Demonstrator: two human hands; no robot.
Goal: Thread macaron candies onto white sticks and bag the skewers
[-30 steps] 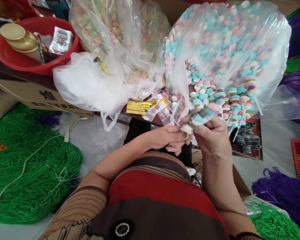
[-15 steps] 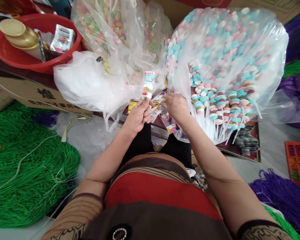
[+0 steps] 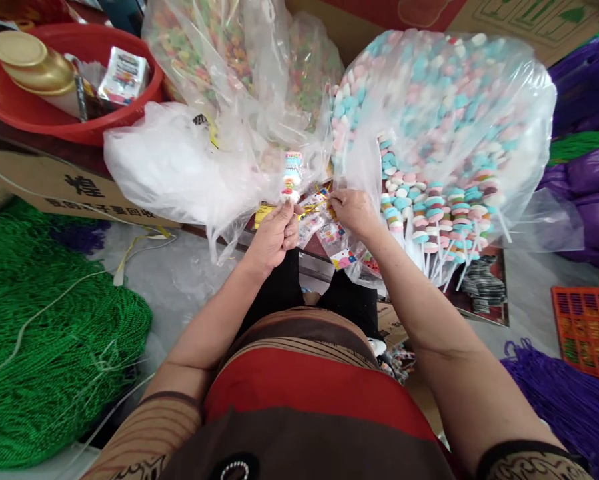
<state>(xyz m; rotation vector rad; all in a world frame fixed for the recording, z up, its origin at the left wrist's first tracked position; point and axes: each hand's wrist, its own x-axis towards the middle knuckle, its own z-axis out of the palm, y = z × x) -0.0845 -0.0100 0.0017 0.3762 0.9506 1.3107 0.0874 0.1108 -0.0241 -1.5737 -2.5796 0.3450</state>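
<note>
My left hand (image 3: pixel 274 235) is closed around the stick of a wrapped candy skewer (image 3: pixel 291 177), which stands upright above my fingers. My right hand (image 3: pixel 353 212) pinches a thin gold twist tie (image 3: pixel 315 206) just to the right of the skewer, over a pile of small printed sleeves (image 3: pixel 329 230). A bundle of gold twist ties (image 3: pixel 264 213) lies partly hidden behind my left hand. A large clear bag of pastel candy skewers (image 3: pixel 444 133) lies to the right, sticks pointing toward me.
A second clear bag of mixed sweets (image 3: pixel 239 60) and a white plastic bag (image 3: pixel 169 163) sit behind my hands. A red basin (image 3: pixel 44 117) with gold lids stands at back left. Green bead strands (image 3: pixel 44 333) lie left, purple strands (image 3: pixel 569 400) and an orange tray (image 3: pixel 586 330) right.
Both hands moved from close to my body forward to the sleeves and ties. The left hand took the candy skewer upright and the right hand reached to the gold ties.
</note>
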